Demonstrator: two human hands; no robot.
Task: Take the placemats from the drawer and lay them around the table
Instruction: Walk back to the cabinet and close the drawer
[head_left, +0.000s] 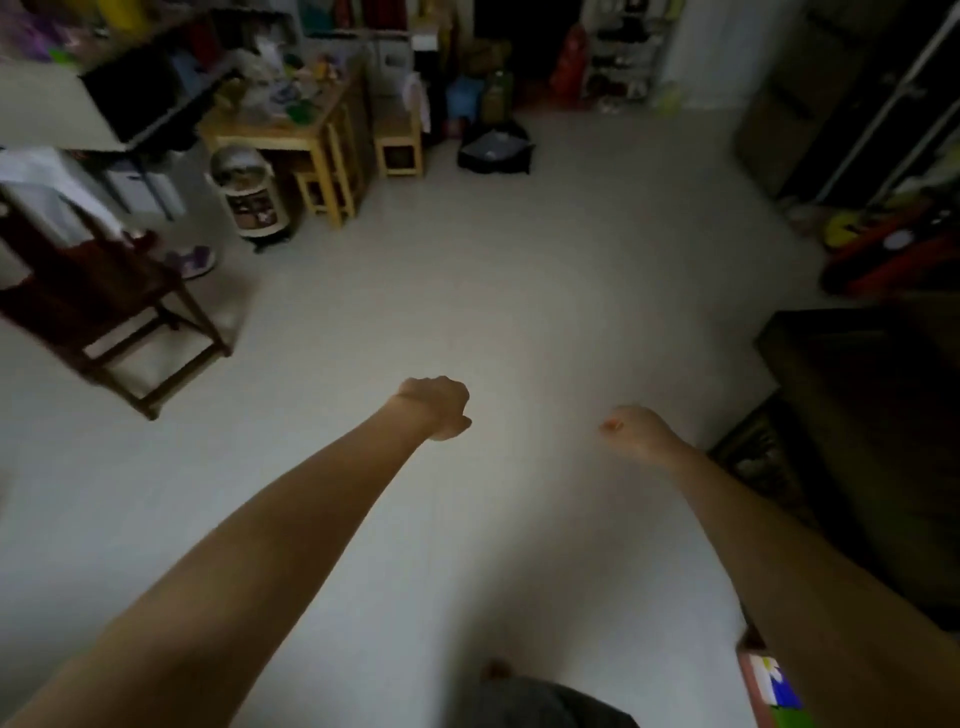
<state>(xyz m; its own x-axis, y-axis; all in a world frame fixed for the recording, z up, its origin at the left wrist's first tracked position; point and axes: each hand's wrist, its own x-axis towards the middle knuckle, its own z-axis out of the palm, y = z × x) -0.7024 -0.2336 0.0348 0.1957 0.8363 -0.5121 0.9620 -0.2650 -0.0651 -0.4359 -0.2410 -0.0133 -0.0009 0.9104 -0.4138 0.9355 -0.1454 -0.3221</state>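
Both my arms stretch forward over a bare pale floor. My left hand (439, 408) is near the middle of the view, its fingers curled into a fist with nothing in it. My right hand (631, 428) is a little to its right, also curled, and holds nothing. A coloured flat piece (774, 688) with a blue and white pattern shows at the bottom right edge, partly hidden by my right forearm; I cannot tell whether it is a placemat. No drawer is in sight.
A dark cabinet (872, 415) stands at the right. A dark red wooden chair (104, 306) is at the left. A cluttered light wooden table (291, 130) with stools stands at the back left, a white bin (252, 195) beside it. Open floor lies ahead.
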